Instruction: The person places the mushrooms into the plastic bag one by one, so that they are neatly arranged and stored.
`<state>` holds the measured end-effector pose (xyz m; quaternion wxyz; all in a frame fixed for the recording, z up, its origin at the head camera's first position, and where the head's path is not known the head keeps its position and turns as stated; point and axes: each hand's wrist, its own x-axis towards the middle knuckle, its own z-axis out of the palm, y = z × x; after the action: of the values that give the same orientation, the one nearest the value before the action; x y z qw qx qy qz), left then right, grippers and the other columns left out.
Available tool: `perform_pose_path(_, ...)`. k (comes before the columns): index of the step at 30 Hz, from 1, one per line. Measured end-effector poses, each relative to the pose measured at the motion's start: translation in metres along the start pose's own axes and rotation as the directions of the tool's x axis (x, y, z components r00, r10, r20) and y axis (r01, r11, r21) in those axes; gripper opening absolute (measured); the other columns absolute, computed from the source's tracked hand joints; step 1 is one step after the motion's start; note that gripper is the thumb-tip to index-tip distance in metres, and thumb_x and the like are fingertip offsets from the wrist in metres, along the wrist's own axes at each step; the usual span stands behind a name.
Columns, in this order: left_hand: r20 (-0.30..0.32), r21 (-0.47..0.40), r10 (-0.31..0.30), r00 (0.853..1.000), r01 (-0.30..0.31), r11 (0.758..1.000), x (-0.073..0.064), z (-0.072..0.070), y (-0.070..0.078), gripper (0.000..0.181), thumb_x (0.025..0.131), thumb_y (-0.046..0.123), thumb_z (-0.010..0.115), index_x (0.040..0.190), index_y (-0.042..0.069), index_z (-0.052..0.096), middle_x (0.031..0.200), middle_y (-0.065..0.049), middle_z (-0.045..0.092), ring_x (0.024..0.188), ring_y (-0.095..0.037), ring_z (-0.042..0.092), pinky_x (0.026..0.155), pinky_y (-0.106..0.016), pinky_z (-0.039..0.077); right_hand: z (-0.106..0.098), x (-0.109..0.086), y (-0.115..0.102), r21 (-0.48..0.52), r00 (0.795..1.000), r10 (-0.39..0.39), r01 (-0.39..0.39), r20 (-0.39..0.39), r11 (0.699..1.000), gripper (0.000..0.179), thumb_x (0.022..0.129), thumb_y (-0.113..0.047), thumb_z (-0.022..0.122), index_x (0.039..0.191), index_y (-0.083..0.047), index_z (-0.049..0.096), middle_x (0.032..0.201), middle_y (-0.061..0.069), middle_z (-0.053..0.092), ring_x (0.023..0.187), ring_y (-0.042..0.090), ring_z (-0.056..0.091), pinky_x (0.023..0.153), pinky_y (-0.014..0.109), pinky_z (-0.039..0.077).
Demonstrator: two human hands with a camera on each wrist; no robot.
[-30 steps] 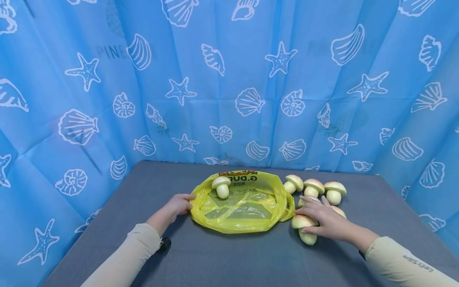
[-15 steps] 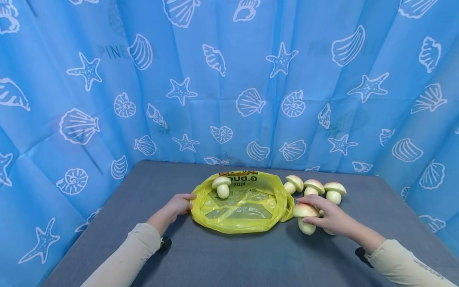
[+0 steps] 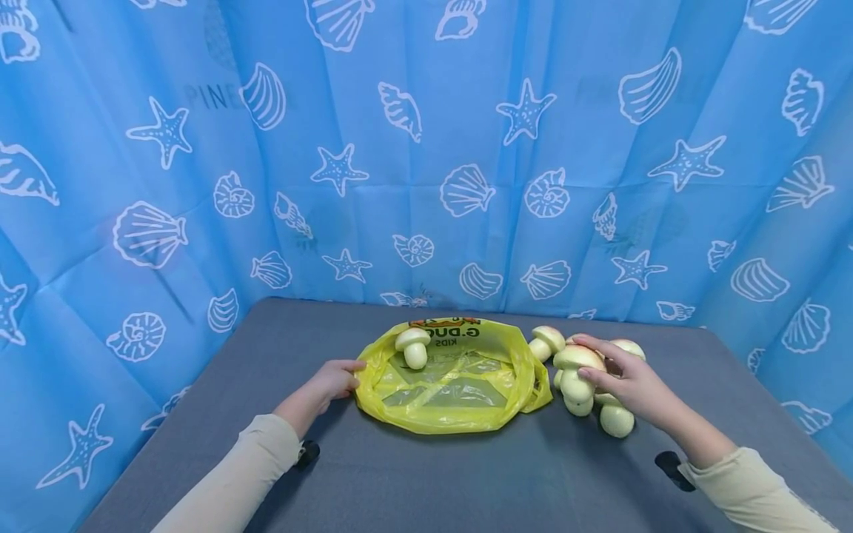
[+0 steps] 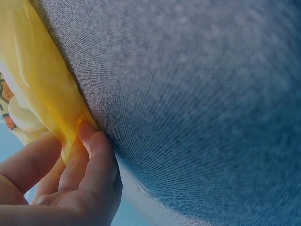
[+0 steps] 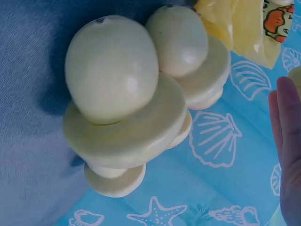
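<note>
My left hand [image 3: 329, 383] pinches the left rim of a yellow plastic bag [image 3: 433, 422], which lies spread with its mouth facing up. Thumb and fingers [image 4: 96, 153] close on the thin film in the left wrist view. Inside the bag, against its back left wall, is a cream toy mushroom [image 3: 415, 354]. My right hand [image 3: 633, 381] grips another toy mushroom [image 3: 574, 385] by its cap, stem downward, to the right of the bag. In the right wrist view the hand [image 5: 290, 155] shows at the right edge, and the held mushroom is mostly out of frame.
Several more toy mushrooms cluster behind and below the right hand, among them one beside the bag [image 3: 548, 340] and one nearer the front [image 3: 616, 420]. A grey cloth covers the table [image 3: 453, 481]. Behind it hangs a blue curtain [image 3: 426, 148] with white sea shells.
My right hand has taken hold of the front mushroom and raised it up and slightly away, uncovering another mushroom beneath. The left hand and the bag stay where they were.
</note>
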<state>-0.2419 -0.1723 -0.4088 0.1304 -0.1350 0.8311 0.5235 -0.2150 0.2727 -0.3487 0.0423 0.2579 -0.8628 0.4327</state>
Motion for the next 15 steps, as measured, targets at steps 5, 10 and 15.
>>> perform_pose_path(5, -0.003, -0.024, -0.008, 1.000, 0.008, 1.000, 0.0014, -0.0001, -0.0019, 0.050, 0.091, -0.009, 0.047, 0.140, 0.001, 0.050, 0.148, -0.024, 0.039, 0.130, -0.036, 0.043, 0.102, -0.048, 0.041, -0.0011, -0.0006, -0.0065, 0.110, 0.989, 0.145, -0.140, -0.032, 0.984, 0.056, 0.100, -0.015, 0.056, 0.146, 0.007, 0.033, 0.137, 0.029, 0.037, 0.094, -0.005, 0.056, 0.071, 0.032, 0.057)
perform_pose_path(10, 0.002, -0.027, -0.003, 1.000, 0.003, 1.000, 0.0041, -0.0002, -0.0034, 0.050, 0.092, -0.009, 0.047, 0.141, 0.000, 0.049, 0.148, -0.025, 0.038, 0.131, -0.036, 0.041, 0.102, -0.049, 0.041, 0.0005, 0.0000, -0.0083, 0.188, 0.984, 0.165, -0.150, -0.069, 0.971, 0.058, 0.099, -0.015, 0.056, 0.148, 0.005, 0.031, 0.141, 0.023, 0.036, 0.101, -0.009, 0.053, 0.077, 0.024, 0.053)
perform_pose_path(15, 0.000, -0.028, -0.010, 1.000, 0.010, 1.000, 0.0056, -0.0005, -0.0039, 0.050, 0.092, -0.009, 0.047, 0.141, 0.001, 0.049, 0.149, -0.024, 0.037, 0.131, -0.036, 0.042, 0.101, -0.048, 0.041, 0.0025, 0.0028, -0.0061, 0.331, 0.982, 0.182, -0.155, -0.054, 0.931, 0.061, 0.100, -0.009, 0.053, 0.151, 0.004, 0.023, 0.130, 0.004, 0.043, 0.101, -0.002, 0.056, 0.077, 0.023, 0.053)
